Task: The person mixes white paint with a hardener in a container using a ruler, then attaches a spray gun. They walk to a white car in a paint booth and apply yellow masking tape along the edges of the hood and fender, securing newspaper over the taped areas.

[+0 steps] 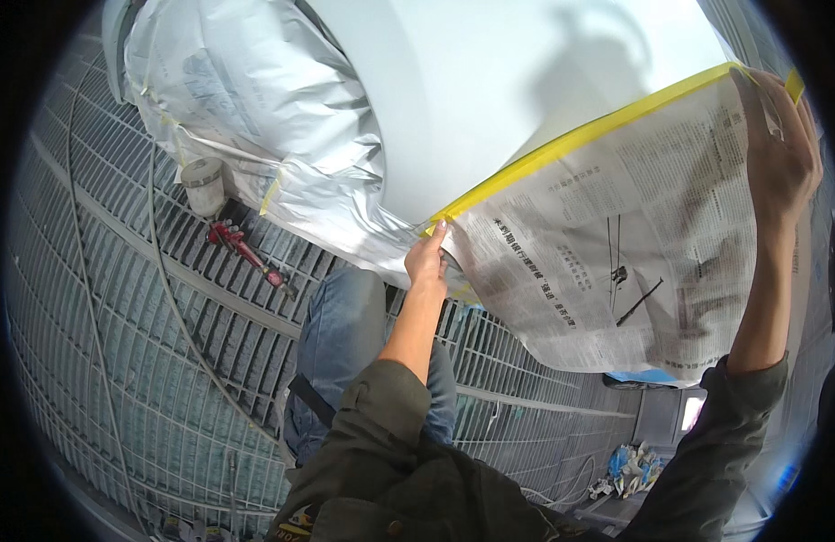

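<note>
A sheet of newspaper point(571, 280) hangs between my hands, with yellow masking tape point(589, 135) along its upper edge. That taped edge slants up to the right across a white car body panel point(471, 90). My left hand point(426, 257) pinches the lower left end of the taped edge, thumb on top, beside the plastic-wrapped part. My right hand point(783, 149) grips the upper right corner of the sheet, fingers closed around it. A short bit of yellow tape sticks out past those fingers. Part of the panel lies behind the paper.
Whitish plastic sheeting point(246, 81) covers a rounded part at upper left. A red spray gun point(246, 253) with a pale cup point(203, 185) lies on the metal floor grating point(209, 334). A hose point(160, 244) runs across the grating. Crumpled paper point(632, 470) lies at lower right.
</note>
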`<state>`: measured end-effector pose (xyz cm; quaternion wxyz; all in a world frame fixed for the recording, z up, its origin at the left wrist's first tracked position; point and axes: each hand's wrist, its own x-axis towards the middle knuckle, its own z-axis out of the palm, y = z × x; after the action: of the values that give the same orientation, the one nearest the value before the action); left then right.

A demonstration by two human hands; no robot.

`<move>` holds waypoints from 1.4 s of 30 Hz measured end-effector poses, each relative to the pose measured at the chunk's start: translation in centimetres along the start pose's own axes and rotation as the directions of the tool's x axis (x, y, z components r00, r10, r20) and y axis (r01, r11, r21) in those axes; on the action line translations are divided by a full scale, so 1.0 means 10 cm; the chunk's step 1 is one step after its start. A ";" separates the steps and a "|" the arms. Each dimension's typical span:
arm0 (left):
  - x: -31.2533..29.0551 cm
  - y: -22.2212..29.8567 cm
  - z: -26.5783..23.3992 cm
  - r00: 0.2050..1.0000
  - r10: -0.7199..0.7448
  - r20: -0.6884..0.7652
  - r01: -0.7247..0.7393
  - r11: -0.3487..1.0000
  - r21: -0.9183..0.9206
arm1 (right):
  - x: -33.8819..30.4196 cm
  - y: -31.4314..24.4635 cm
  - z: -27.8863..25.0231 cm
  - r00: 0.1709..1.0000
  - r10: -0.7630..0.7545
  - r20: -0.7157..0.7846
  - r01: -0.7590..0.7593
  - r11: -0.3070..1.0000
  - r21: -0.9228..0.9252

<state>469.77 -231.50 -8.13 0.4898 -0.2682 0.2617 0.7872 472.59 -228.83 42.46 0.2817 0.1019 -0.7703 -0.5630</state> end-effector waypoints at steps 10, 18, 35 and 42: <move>-0.04 -0.16 -0.23 0.840 0.536 -0.081 -0.479 0.804 0.351 | 0.00 -0.10 -0.07 0.999 0.040 0.026 -0.040 0.999 -0.004; -0.69 -0.15 0.13 0.228 0.662 0.714 -0.922 -0.089 0.377 | -0.03 -0.16 -0.06 0.994 0.107 0.020 -0.107 0.994 -0.011; -0.86 -0.19 0.55 0.174 0.587 0.791 -0.885 -0.259 0.387 | -0.12 -0.17 -0.05 0.983 0.179 0.031 -0.181 0.983 0.041; -1.02 -0.09 0.80 0.030 0.559 0.829 -0.885 -0.370 0.282 | -0.18 -0.16 0.03 0.972 0.234 0.035 -0.235 0.971 0.042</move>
<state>473.07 -232.18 4.43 -0.0965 0.4020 0.6145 0.6720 473.60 -228.26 40.35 0.3324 0.0084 -0.7938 -0.5093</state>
